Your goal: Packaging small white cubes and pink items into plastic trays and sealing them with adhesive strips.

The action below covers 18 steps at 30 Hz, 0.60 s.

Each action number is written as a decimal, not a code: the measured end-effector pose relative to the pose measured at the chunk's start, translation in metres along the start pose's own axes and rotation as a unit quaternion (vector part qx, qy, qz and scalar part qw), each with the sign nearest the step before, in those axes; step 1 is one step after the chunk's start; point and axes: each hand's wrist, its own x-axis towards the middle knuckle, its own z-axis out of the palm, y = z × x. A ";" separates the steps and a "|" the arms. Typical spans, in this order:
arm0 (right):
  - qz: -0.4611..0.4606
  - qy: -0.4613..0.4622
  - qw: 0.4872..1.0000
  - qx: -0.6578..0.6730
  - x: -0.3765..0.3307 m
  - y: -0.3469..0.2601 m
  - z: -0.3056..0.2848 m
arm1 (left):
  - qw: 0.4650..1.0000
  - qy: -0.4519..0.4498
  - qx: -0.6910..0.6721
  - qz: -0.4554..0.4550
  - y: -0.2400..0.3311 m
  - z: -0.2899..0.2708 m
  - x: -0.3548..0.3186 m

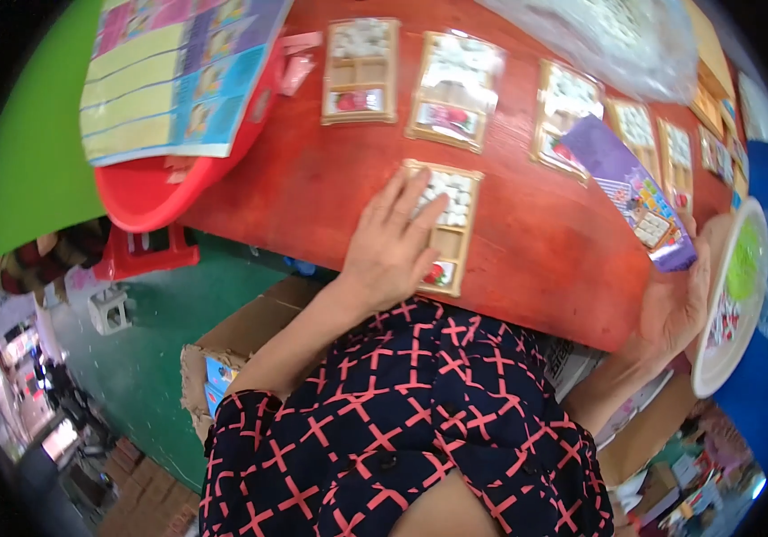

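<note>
red table (536,242); compartment trays (361,72) in a row; one tray (451,228) nearer; red basin (147,188) at edge

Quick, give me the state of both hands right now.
Left hand: open, lying flat on the compartmented tray on the red table.
Right hand: closed on the purple box.

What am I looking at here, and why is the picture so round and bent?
This is one view from a wide fisheye camera worn on a person's head, looking down; that lens bends the edges. No machine: just two bare hands. The left hand lies flat on a compartment tray of small white pieces on the red table. The right hand holds a purple printed card. More such trays lie in a row, beside a red basin and a white plate.
</note>
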 end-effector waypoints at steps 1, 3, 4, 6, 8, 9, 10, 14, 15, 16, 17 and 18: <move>-0.012 0.048 0.999 -0.018 -0.005 0.003 -0.002 | 1.000 -0.002 -0.001 0.012 0.011 0.011 0.004; -0.013 0.036 0.999 -0.018 -0.015 0.001 -0.003 | 0.998 0.006 -0.045 0.041 0.026 0.035 0.018; -0.002 0.006 1.000 -0.006 -0.018 0.002 -0.001 | 0.996 0.021 -0.074 0.052 0.032 0.043 0.023; 0.001 0.038 0.999 -0.013 -0.023 0.001 -0.007 | 0.991 0.011 -0.124 0.038 0.043 0.050 0.031; 0.027 -0.008 0.999 0.040 -0.028 0.001 -0.017 | 0.988 0.036 -0.145 0.028 0.046 0.056 0.035; 0.016 0.012 0.999 0.029 -0.032 0.002 -0.022 | 0.987 0.030 -0.157 0.015 0.046 0.058 0.034; 0.012 0.020 0.999 0.031 -0.036 0.000 -0.026 | 0.987 0.024 -0.158 0.020 0.046 0.059 0.034; -0.006 0.064 0.998 0.010 -0.045 -0.004 -0.039 | 0.992 0.052 -0.086 0.074 0.051 0.052 0.031; -0.004 0.055 0.998 0.021 -0.046 -0.004 -0.043 | 0.994 -0.016 -0.030 0.105 0.057 0.047 0.032; -0.002 0.045 0.999 0.032 -0.047 -0.003 -0.045 | 0.987 -0.084 0.026 0.135 0.060 0.045 0.034; -0.001 0.049 0.998 0.029 -0.047 -0.003 -0.044 | 0.987 -0.084 0.030 0.135 0.059 0.048 0.033; -0.001 0.047 0.998 0.033 -0.047 -0.003 -0.042 | 0.988 -0.099 0.037 0.115 0.056 0.055 0.031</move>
